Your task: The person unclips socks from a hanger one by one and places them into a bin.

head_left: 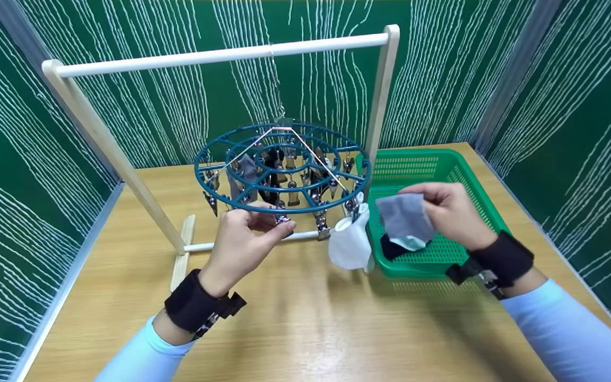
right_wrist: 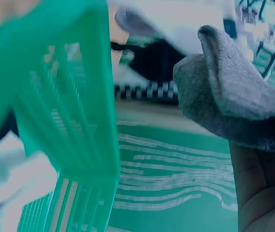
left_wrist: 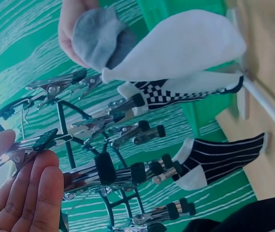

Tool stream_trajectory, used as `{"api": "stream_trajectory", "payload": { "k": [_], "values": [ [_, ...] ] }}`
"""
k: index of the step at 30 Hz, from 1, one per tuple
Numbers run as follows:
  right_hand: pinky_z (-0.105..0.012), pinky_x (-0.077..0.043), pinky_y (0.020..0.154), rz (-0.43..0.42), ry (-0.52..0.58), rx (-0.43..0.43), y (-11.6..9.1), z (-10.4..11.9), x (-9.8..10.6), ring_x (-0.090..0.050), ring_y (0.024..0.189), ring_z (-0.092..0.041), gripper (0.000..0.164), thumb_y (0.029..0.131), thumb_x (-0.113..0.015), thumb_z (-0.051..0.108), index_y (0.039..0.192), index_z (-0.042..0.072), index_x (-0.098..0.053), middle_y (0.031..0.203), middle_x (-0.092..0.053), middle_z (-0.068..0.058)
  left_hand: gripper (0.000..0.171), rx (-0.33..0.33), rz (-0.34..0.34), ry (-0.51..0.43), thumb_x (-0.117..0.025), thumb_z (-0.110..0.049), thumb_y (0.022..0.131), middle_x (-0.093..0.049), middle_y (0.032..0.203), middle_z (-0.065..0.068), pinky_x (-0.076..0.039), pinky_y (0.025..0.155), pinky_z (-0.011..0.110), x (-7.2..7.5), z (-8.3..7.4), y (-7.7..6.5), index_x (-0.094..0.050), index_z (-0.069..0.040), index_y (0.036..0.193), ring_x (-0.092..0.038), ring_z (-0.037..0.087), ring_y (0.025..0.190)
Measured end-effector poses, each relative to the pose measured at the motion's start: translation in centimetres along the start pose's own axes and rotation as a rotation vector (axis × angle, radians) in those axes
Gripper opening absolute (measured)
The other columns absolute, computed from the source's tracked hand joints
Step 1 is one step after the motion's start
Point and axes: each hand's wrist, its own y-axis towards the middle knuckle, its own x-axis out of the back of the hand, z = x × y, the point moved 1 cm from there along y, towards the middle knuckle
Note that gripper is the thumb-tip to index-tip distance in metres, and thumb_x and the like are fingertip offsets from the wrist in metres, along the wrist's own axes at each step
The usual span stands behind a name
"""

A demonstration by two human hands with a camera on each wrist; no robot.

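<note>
My left hand pinches a metal clip at the near rim of a round dark-green hanging rack. In the left wrist view the thumb and fingers grip this clip. My right hand holds a grey sock over the green basket. Close up in the right wrist view, the grey sock is folded over at its opening. A white sock hangs from the rack's right side. Behind it are a checkered sock and a black striped sock.
A wooden stand with a white top bar carries the rack by a chain. Several metal clips hang round the rings. A dark sock and a white sock lie in the basket. Green patterned panels enclose the wooden table.
</note>
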Motion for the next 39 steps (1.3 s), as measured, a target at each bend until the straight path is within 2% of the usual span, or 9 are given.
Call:
{"api": "stream_trajectory", "payload": {
  "k": [3,6,12,17,20,25,29,33,39],
  "values": [
    [-0.016,-0.060,0.065,-0.016,-0.002,-0.020,0.7,-0.7,1.0,-0.073,0.077,0.000,0.017,0.102,-0.064,-0.007,0.111,-0.011,-0.079,0.090,-0.080,0.019,0.016,0.010,0.002,0.003,-0.088,-0.009,0.091,-0.081,0.096,0.009,-0.065,0.082,0.024,0.0,0.0,0.0,-0.081,-0.002,0.104,-0.079,0.020,0.083],
    [-0.015,-0.057,0.064,-0.025,-0.029,-0.055,1.5,-1.5,1.9,-0.070,0.074,0.001,0.020,0.103,-0.062,-0.006,0.114,-0.011,-0.078,0.087,-0.078,0.022,0.016,0.011,0.003,0.001,-0.088,-0.009,0.092,-0.081,0.096,0.009,-0.065,0.082,0.024,0.1,0.0,0.0,-0.081,-0.003,0.104,-0.079,0.020,0.082],
    [-0.016,-0.041,0.055,0.026,-0.139,-0.137,3.1,-3.4,3.3,-0.053,0.060,-0.001,0.030,0.103,-0.054,-0.006,0.123,-0.011,-0.076,0.103,-0.082,-0.012,0.015,-0.006,0.003,0.002,-0.089,-0.010,0.091,-0.081,0.094,0.009,-0.065,0.082,0.025,0.1,0.1,0.0,-0.081,-0.003,0.102,-0.079,0.020,0.082],
    [-0.023,-0.031,0.051,0.133,-0.223,-0.247,4.2,-5.2,4.2,-0.033,0.049,-0.006,0.040,0.107,-0.043,-0.004,0.138,-0.010,-0.068,0.090,-0.069,-0.011,0.016,0.000,-0.002,0.004,-0.089,-0.010,0.091,-0.081,0.095,0.009,-0.066,0.082,0.026,0.1,0.1,0.0,-0.081,-0.003,0.103,-0.080,0.020,0.083],
    [-0.025,-0.032,0.053,0.169,-0.251,-0.290,4.7,-6.0,4.5,-0.033,0.051,-0.007,0.043,0.109,-0.039,-0.004,0.143,-0.011,-0.063,0.097,-0.069,-0.024,0.016,0.008,-0.004,0.003,-0.088,-0.010,0.092,-0.082,0.097,0.009,-0.066,0.083,0.026,0.2,0.2,0.0,-0.081,-0.003,0.104,-0.080,0.021,0.083],
    [-0.026,-0.035,0.054,0.194,-0.308,-0.321,5.4,-7.0,4.8,-0.038,0.053,-0.009,0.043,0.110,-0.038,-0.003,0.145,-0.012,-0.061,0.143,-0.061,-0.040,0.017,0.007,-0.004,-0.002,-0.088,-0.010,0.092,-0.081,0.098,0.010,-0.066,0.082,0.025,0.2,0.3,0.0,-0.082,-0.002,0.105,-0.080,0.021,0.084],
    [-0.032,-0.046,0.067,0.208,-0.436,-0.312,6.1,-7.8,4.7,-0.067,0.080,-0.034,0.043,0.109,-0.040,0.000,0.143,-0.013,-0.062,0.143,-0.060,-0.041,0.017,-0.003,-0.003,-0.007,-0.088,-0.010,0.092,-0.081,0.097,0.010,-0.065,0.082,0.025,0.2,0.3,0.1,-0.082,-0.002,0.105,-0.080,0.021,0.084],
    [-0.053,-0.055,0.093,0.233,-0.521,-0.308,6.9,-8.7,4.3,-0.061,0.127,-0.057,0.044,0.107,-0.040,0.000,0.142,-0.016,-0.061,0.142,-0.059,-0.043,0.017,-0.002,-0.004,-0.015,-0.088,-0.009,0.092,-0.081,0.097,0.009,-0.065,0.082,0.025,0.3,0.3,0.1,-0.081,-0.001,0.105,-0.079,0.021,0.084],
    [-0.068,-0.056,0.101,0.302,-0.593,-0.288,7.4,-9.9,2.9,-0.064,0.122,-0.061,0.043,0.101,-0.042,-0.004,0.134,-0.020,-0.064,0.133,-0.063,-0.045,0.015,0.009,-0.002,-0.011,-0.088,-0.009,0.092,-0.081,0.097,0.009,-0.065,0.081,0.025,0.4,0.3,0.1,-0.082,-0.002,0.104,-0.079,0.020,0.083]
  ]
}}
